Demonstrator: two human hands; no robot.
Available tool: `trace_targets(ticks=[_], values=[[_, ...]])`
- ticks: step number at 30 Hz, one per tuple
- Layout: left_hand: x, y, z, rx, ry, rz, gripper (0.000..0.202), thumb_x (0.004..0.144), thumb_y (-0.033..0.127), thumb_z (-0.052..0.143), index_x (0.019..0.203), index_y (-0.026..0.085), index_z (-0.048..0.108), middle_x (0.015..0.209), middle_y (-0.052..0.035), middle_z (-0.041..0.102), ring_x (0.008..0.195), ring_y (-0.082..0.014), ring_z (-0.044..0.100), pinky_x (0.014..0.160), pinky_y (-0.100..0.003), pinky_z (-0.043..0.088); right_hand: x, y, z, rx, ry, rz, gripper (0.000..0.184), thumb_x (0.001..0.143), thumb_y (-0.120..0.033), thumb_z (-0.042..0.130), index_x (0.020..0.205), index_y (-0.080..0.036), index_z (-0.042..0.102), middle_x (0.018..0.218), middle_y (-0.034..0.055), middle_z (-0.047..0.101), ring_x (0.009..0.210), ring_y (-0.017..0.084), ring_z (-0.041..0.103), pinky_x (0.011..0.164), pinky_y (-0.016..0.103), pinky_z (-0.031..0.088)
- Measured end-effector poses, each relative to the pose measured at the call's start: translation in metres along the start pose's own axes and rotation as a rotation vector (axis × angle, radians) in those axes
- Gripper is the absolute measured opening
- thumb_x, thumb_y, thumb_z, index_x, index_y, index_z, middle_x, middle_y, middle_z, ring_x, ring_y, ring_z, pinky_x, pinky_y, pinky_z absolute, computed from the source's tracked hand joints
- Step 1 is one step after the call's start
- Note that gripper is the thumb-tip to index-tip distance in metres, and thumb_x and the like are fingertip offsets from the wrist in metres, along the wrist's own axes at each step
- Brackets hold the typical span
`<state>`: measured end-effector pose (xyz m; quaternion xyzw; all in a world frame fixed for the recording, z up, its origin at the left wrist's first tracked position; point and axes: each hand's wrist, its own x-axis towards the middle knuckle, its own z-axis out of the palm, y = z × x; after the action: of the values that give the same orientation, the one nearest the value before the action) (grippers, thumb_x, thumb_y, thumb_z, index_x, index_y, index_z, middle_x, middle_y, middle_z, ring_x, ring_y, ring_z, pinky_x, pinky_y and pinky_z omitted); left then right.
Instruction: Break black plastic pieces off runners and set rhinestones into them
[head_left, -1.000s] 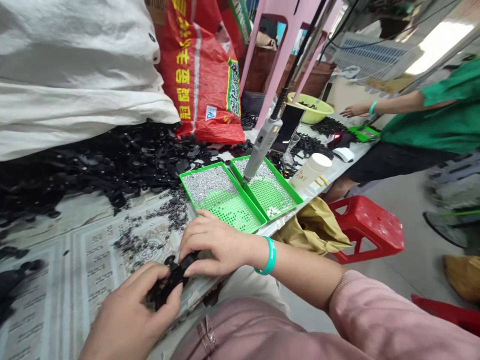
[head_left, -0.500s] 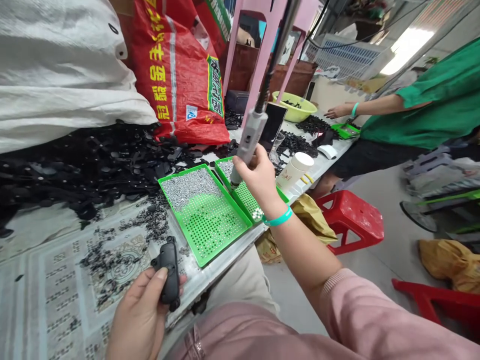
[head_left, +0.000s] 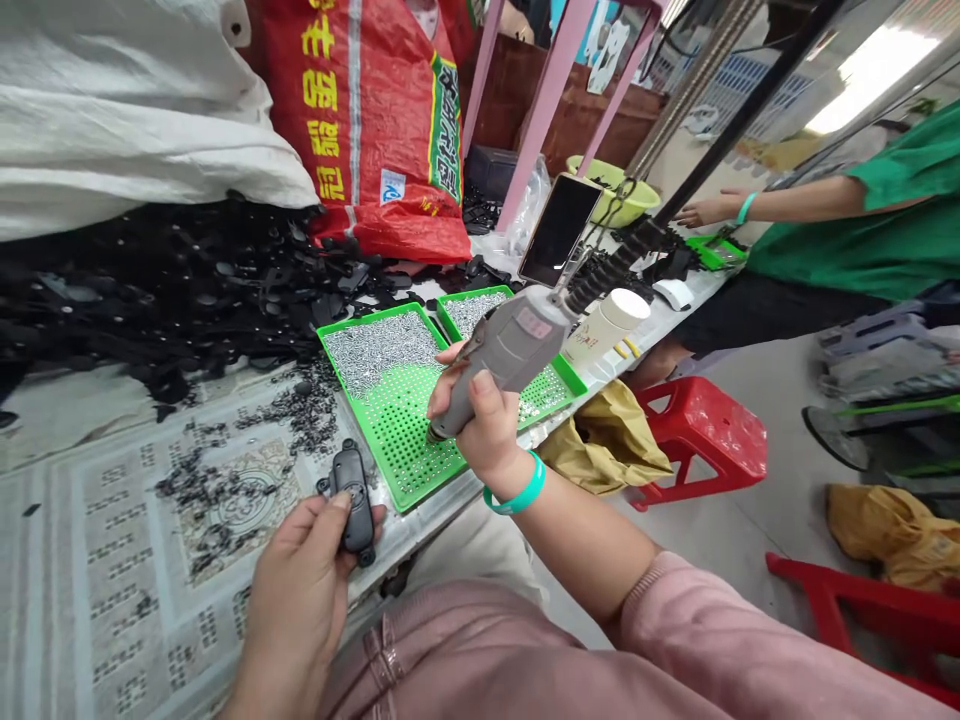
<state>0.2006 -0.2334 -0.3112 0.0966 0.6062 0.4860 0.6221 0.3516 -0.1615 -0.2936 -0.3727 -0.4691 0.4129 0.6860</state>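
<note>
Between the thumb and fingers of my left hand [head_left: 304, 560] is a small black plastic part [head_left: 356, 505] with rounded lugs at its ends, held just over the table edge. My right hand [head_left: 484, 420] is wrapped round a grey electric screwdriver [head_left: 510, 350], which hangs from a cord and spring. The driver is tilted, its tip pointing down and left above the larger green tray [head_left: 405, 490]. Silvery screws [head_left: 382, 345] fill that tray's far half, and its near half is a grid of holes. Behind the driver, a second green tray [head_left: 566, 392] is partly hidden.
Black plastic parts [head_left: 165, 300] are heaped along the back, with tiny black bits [head_left: 300, 410] nearer me. A phone [head_left: 559, 230] and a white-capped bottle [head_left: 611, 325] stand to the right. Farther off, a person in green [head_left: 847, 240] reaches over the table. A red stool [head_left: 705, 430] stands beside the table.
My right hand has brought the screwdriver from the second tray leftward and nearer, over the larger tray, tilting it more. The left hand with the black part has shifted slightly right.
</note>
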Motion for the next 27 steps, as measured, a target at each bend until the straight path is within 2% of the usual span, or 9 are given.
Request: trace_targets(ticks=[8, 12, 15, 18, 21, 27], values=[[0.004, -0.003, 0.000, 0.007, 0.006, 0.029, 0.022, 0.060, 0.026, 0.072, 0.065, 0.016, 0.054, 0.055, 0.0036, 0.059, 0.052, -0.0120, 0.059, 0.045, -0.019, 0.042, 0.001, 0.005, 0.002, 0.045, -0.012, 0.019, 0.038, 0.080, -0.055, 0.052, 0.093, -0.019, 0.053, 0.050, -0.0055, 0.052, 0.042, 0.010, 0.049, 0.044, 0.024, 0.040], [0.002, -0.003, 0.002, 0.023, 0.011, 0.039, 0.022, 0.060, 0.028, 0.071, 0.064, 0.017, 0.052, 0.054, 0.0036, 0.059, 0.053, -0.0131, 0.060, 0.048, -0.021, 0.043, 0.001, 0.005, 0.000, 0.066, -0.064, 0.011, 0.038, 0.079, -0.055, 0.053, 0.091, -0.019, 0.053, 0.050, -0.0059, 0.052, 0.041, 0.009, 0.048, 0.043, 0.024, 0.039], [0.000, -0.002, 0.003, 0.026, 0.000, 0.043, 0.024, 0.060, 0.029, 0.072, 0.062, 0.016, 0.052, 0.053, 0.0041, 0.057, 0.056, -0.0129, 0.061, 0.052, -0.021, 0.044, 0.003, -0.003, 0.003, 0.061, -0.015, 0.006, 0.041, 0.078, -0.059, 0.051, 0.090, -0.020, 0.053, 0.049, -0.0063, 0.049, 0.040, 0.010, 0.047, 0.042, 0.024, 0.039], [-0.002, -0.002, 0.004, 0.021, -0.020, 0.045, 0.026, 0.059, 0.030, 0.073, 0.064, 0.017, 0.052, 0.053, 0.0046, 0.057, 0.056, -0.0118, 0.059, 0.052, -0.020, 0.044, 0.003, -0.017, 0.013, 0.097, 0.030, -0.001, 0.041, 0.080, -0.061, 0.046, 0.089, -0.021, 0.052, 0.048, -0.0061, 0.046, 0.040, 0.010, 0.047, 0.041, 0.025, 0.038], [-0.002, -0.002, 0.004, 0.024, -0.027, 0.049, 0.026, 0.061, 0.031, 0.073, 0.065, 0.017, 0.052, 0.053, 0.0036, 0.058, 0.054, -0.0117, 0.058, 0.051, -0.021, 0.043, -0.001, -0.029, 0.029, 0.172, 0.010, 0.011, 0.041, 0.083, -0.061, 0.038, 0.090, -0.023, 0.052, 0.046, -0.0062, 0.043, 0.037, 0.010, 0.045, 0.039, 0.025, 0.038], [0.000, -0.005, 0.002, 0.036, -0.061, 0.091, 0.026, 0.062, 0.034, 0.072, 0.067, 0.016, 0.054, 0.052, 0.0016, 0.060, 0.050, -0.0118, 0.055, 0.050, -0.022, 0.041, -0.012, -0.032, 0.051, 0.184, -0.040, 0.111, 0.048, 0.080, -0.067, 0.033, 0.088, -0.023, 0.049, 0.044, -0.0066, 0.040, 0.035, 0.011, 0.043, 0.037, 0.026, 0.037]])
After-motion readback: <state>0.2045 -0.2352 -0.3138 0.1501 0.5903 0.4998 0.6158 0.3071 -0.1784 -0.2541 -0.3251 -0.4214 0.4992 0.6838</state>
